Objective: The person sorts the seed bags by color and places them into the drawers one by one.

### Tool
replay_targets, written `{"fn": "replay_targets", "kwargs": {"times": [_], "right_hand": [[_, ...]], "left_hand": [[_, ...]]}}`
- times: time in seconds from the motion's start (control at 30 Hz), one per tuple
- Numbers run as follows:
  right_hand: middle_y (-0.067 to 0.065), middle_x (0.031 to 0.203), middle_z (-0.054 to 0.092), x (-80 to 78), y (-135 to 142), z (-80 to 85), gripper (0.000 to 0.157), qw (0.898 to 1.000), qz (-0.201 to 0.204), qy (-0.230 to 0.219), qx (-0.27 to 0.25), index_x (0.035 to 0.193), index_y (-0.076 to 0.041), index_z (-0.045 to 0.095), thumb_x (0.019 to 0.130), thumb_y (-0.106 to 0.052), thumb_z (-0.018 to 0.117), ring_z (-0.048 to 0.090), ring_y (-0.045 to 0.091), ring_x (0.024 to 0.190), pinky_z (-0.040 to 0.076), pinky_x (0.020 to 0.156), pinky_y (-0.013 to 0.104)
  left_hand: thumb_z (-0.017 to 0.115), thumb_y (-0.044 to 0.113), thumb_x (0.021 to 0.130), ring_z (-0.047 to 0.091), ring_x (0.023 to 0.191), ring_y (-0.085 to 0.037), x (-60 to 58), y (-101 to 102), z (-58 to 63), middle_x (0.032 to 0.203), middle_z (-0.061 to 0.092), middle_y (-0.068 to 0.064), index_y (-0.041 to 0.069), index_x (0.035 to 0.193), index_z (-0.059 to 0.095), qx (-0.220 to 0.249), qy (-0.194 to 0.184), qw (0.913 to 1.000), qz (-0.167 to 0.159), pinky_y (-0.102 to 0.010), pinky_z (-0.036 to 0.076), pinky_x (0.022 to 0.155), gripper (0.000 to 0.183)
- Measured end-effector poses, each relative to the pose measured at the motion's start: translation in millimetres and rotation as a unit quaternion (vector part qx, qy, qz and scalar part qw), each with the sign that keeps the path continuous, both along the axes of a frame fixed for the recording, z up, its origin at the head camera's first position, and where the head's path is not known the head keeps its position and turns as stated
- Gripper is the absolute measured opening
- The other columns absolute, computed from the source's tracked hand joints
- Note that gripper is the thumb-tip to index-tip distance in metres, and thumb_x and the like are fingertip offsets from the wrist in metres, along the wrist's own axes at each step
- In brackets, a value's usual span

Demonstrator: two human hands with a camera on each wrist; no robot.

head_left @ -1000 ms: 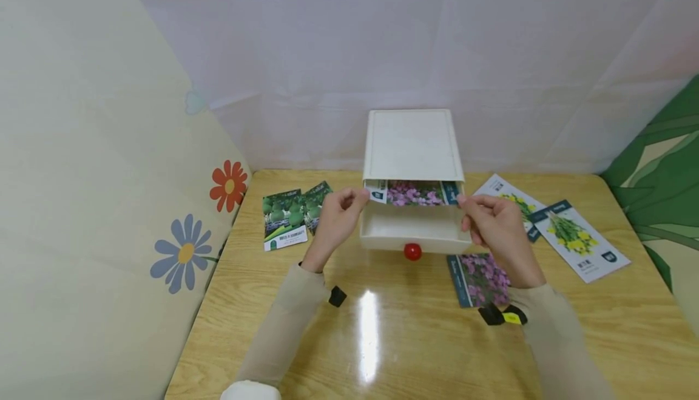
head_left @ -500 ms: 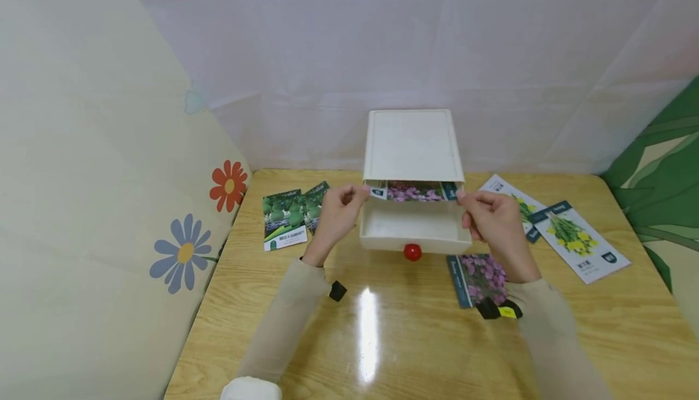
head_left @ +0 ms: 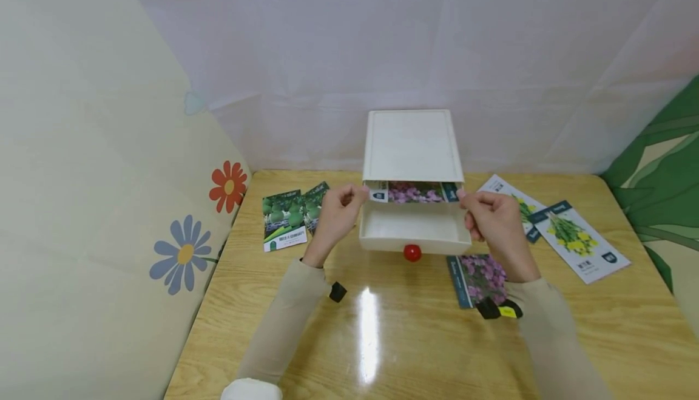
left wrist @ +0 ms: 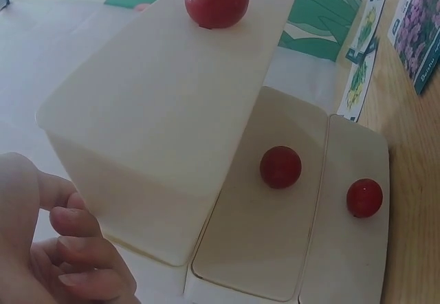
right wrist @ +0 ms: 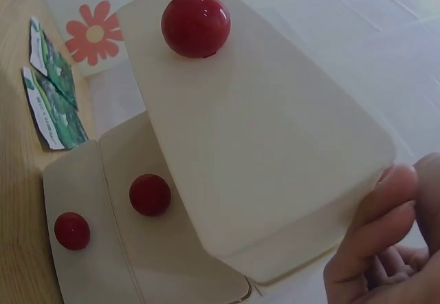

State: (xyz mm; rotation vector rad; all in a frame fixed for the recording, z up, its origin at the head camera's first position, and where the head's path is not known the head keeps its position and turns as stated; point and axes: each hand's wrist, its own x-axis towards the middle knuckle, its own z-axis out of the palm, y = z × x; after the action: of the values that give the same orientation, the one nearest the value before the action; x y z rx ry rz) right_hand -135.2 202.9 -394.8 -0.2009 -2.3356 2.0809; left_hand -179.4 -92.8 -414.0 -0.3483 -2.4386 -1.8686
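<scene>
A white drawer cabinet [head_left: 411, 145] stands at the back of the table with its top drawer [head_left: 414, 244] pulled out. Across the drawer's opening lies a seed packet with pink-purple flowers [head_left: 416, 192], its rear part hidden under the cabinet top. My left hand [head_left: 340, 215] pinches the packet's left end, and my right hand [head_left: 496, 221] pinches the right end. Both wrist views show the drawer front with a red knob [left wrist: 216, 0] and the curled fingers beside its walls. The packet is out of sight there. Two lower drawers [right wrist: 150, 195] with red knobs are shut.
Two green seed packets [head_left: 286, 221] overlap left of the cabinet. To its right lie two yellow-flowered seed packets [head_left: 581, 242], also overlapping. Another purple-flowered packet [head_left: 480, 278] lies in front, partly under the right wrist. A curtain and painted panels border the table [head_left: 426, 345].
The packet has slid slightly back into the drawer opening since one second ago, both hands moving with it. Over the last half second almost nothing differs.
</scene>
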Motion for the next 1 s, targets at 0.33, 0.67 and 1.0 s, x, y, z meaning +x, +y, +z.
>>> {"fn": "replay_targets", "kwargs": {"times": [0.33, 0.67, 1.0], "right_hand": [[0.000, 0.055, 0.058, 1.0, 1, -0.7, 0.050, 0.999, 0.003, 0.017, -0.028, 0.093, 0.012, 0.061, 0.096, -0.037, 0.066, 0.048, 0.010, 0.040, 0.040, 0.034, 0.026], [0.002, 0.058, 0.061, 3.2, 3, -3.2, 0.044, 0.999, -0.005, 0.037, -0.039, 0.095, 0.009, 0.062, 0.095, -0.034, 0.068, 0.050, 0.011, 0.042, 0.041, 0.036, 0.026], [-0.001, 0.064, 0.064, 12.0, 11, -10.5, 0.039, 0.999, -0.034, 0.020, 0.027, 0.104, 0.000, 0.064, 0.096, -0.038, 0.065, 0.054, 0.013, 0.050, 0.046, 0.043, 0.027]], "left_hand": [[0.060, 0.028, 0.100, 0.048, 0.055, -0.012, 1.8, 0, 3.5, 0.088, 0.072, -0.021, -0.003, 0.093, 0.072, 0.004, -0.027, 0.9996, 0.005, -0.023, 0.038, 0.046, 0.034], [0.060, 0.031, 0.100, 0.049, 0.059, -0.014, 5.5, -4, -0.8, 0.079, 0.068, -0.012, 0.003, 0.090, 0.072, 0.006, -0.025, 0.9995, 0.019, -0.022, 0.043, 0.047, 0.032], [0.059, 0.021, 0.100, 0.044, 0.054, -0.010, 15.3, -11, -8.8, 0.067, 0.058, -0.002, 0.006, 0.078, 0.065, 0.036, -0.022, 0.9988, 0.025, -0.021, 0.036, 0.047, 0.027]]}}
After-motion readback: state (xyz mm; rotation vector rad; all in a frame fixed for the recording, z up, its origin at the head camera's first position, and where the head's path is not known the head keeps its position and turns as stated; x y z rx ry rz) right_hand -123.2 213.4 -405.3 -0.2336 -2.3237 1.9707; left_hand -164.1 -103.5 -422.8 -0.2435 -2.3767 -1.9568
